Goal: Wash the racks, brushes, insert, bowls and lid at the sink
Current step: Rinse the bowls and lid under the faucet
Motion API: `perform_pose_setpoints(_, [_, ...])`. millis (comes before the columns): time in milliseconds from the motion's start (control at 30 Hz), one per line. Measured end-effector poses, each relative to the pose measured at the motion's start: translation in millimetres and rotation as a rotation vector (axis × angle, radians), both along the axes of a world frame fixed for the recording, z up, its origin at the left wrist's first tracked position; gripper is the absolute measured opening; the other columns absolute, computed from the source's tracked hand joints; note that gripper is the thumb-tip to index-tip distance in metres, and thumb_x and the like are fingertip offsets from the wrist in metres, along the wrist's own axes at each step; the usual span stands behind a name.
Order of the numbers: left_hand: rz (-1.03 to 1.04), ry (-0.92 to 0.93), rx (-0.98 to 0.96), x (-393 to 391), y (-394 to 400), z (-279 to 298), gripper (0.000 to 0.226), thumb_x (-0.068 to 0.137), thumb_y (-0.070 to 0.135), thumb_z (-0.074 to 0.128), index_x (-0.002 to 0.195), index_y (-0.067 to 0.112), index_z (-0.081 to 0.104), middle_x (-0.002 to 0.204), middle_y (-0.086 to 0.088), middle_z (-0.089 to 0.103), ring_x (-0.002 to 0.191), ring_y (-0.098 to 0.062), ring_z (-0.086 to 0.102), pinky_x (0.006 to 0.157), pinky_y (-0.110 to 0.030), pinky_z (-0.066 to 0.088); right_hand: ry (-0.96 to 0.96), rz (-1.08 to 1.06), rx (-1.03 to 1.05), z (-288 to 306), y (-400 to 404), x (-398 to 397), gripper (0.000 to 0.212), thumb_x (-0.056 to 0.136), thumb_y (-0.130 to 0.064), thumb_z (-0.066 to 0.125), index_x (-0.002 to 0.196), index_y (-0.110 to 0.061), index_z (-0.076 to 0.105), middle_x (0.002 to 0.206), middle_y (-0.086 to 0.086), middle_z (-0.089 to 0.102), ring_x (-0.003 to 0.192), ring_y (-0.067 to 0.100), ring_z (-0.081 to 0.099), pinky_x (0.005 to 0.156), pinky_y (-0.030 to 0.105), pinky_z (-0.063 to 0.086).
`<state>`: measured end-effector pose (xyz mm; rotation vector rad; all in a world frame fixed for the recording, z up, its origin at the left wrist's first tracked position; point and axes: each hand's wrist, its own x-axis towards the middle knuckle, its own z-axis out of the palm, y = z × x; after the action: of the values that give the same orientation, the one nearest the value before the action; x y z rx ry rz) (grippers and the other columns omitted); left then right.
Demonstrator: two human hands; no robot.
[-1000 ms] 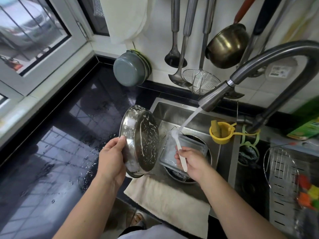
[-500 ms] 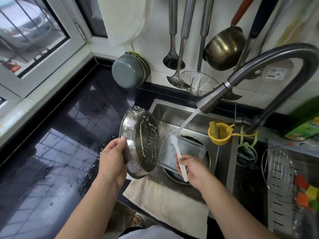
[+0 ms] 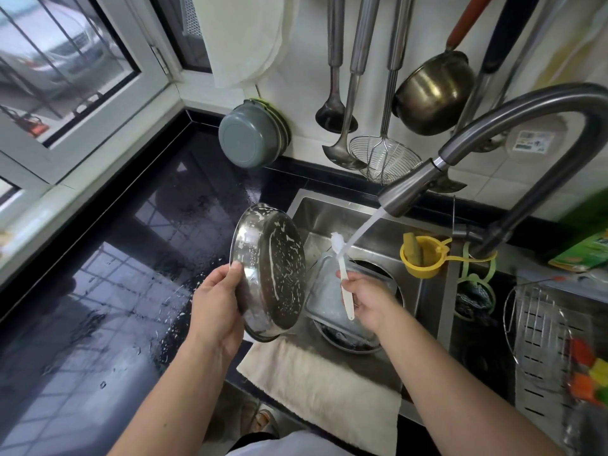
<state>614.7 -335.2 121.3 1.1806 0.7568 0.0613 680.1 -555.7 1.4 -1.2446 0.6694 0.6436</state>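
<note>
A: What has shifted since a second ago?

B: Very little. The white brush (image 3: pixel 342 274) has risen slightly, so its bristle head now sits right at the edge of the stream from the faucet (image 3: pixel 408 195). The steel bowl (image 3: pixel 269 274) stays tilted on its side by the sink's left edge.

A: How are the hands set?

B: The left hand (image 3: pixel 214 307) grips the bowl's rim, thumb over the near edge, the other fingers hidden behind the bowl. The right hand (image 3: pixel 365 299) pinches the brush handle between thumb and curled fingers, bristles pointing up.

A: Why hold them so?

B: I judge the brush is being rinsed or wetted under the water, while the bowl, speckled with white suds, is kept on edge over the sink (image 3: pixel 329 215) so that it drains there and is ready for scrubbing or rinsing.

A: And the other things?

B: A clear rectangular container (image 3: pixel 329 301) lies in the sink atop a round steel vessel. A wire rack (image 3: pixel 539 324) sits at the right; a cloth (image 3: pixel 322 383) drapes the sink's front edge, likely to catch drips.

A: Any writing?

B: A sticker (image 3: pixel 533 143) on the wall tile and a green package (image 3: pixel 585 251) carry print, too blurred to read.
</note>
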Motion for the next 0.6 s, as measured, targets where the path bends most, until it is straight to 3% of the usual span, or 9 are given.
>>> perform_pose_setpoints(67, [0.004,0.000,0.001,-1,1,0,0.023,0.104,0.017,0.060,0.081,0.014,0.064,0.071,-0.002,0.064,0.064,-0.016,0.061,0.071,-0.037,0.054,-0.017,0.008,0.010,3,3,7,0.027,0.101,0.003,0.050,0.116,-0.011,0.068,0.087,0.002,0.062,0.077,0.014,0.052,0.067,0.026,0.040])
perform_pose_setpoints(133, [0.007,0.003,0.003,-3,2,1,0.024,0.104,0.017,0.060,0.080,0.015,0.064,0.070,-0.001,0.064,0.063,-0.015,0.061,0.068,-0.034,0.055,-0.047,-0.005,-0.006,8,5,20,0.027,0.099,0.006,0.052,0.102,-0.014,0.068,0.089,0.003,0.066,0.079,0.015,0.058,0.070,0.026,0.047])
perform_pose_setpoints(233, [0.010,0.011,0.002,-6,2,1,0.024,0.104,0.016,0.060,0.080,0.015,0.064,0.068,-0.001,0.064,0.060,-0.014,0.062,0.063,-0.032,0.057,-0.117,0.006,-0.164,11,7,38,0.026,0.093,0.009,0.060,0.091,-0.016,0.067,0.100,0.006,0.070,0.087,0.017,0.063,0.085,0.032,0.054])
perform_pose_setpoints(267, [0.008,0.015,-0.003,-7,2,2,0.023,0.104,0.016,0.060,0.080,0.014,0.064,0.069,-0.001,0.065,0.062,-0.015,0.062,0.066,-0.034,0.057,-0.150,0.045,-0.251,8,8,40,0.023,0.092,0.007,0.063,0.094,-0.015,0.070,0.104,0.006,0.071,0.086,0.015,0.063,0.085,0.031,0.054])
perform_pose_setpoints(400, [0.001,0.028,-0.001,-11,3,1,0.022,0.103,0.017,0.061,0.081,0.014,0.063,0.071,-0.004,0.062,0.064,-0.018,0.060,0.072,-0.038,0.054,-0.225,0.152,-0.427,-10,10,25,0.023,0.090,0.002,0.068,0.101,-0.017,0.077,0.101,0.001,0.072,0.081,0.010,0.061,0.062,0.019,0.045])
perform_pose_setpoints(500, [0.000,0.032,-0.009,-13,4,1,0.025,0.103,0.017,0.062,0.078,0.015,0.063,0.070,-0.004,0.060,0.065,-0.020,0.058,0.072,-0.040,0.052,-0.259,0.167,-0.483,-22,10,11,0.020,0.090,0.001,0.069,0.103,-0.013,0.078,0.101,0.003,0.075,0.087,0.015,0.066,0.062,0.021,0.047])
perform_pose_setpoints(600, [0.007,0.027,-0.008,-14,4,2,0.024,0.103,0.017,0.061,0.079,0.014,0.063,0.068,-0.003,0.062,0.061,-0.018,0.061,0.069,-0.038,0.054,-0.297,0.168,-0.524,-24,11,14,0.018,0.090,-0.001,0.070,0.104,-0.010,0.078,0.096,0.005,0.076,0.088,0.022,0.069,0.071,0.028,0.050])
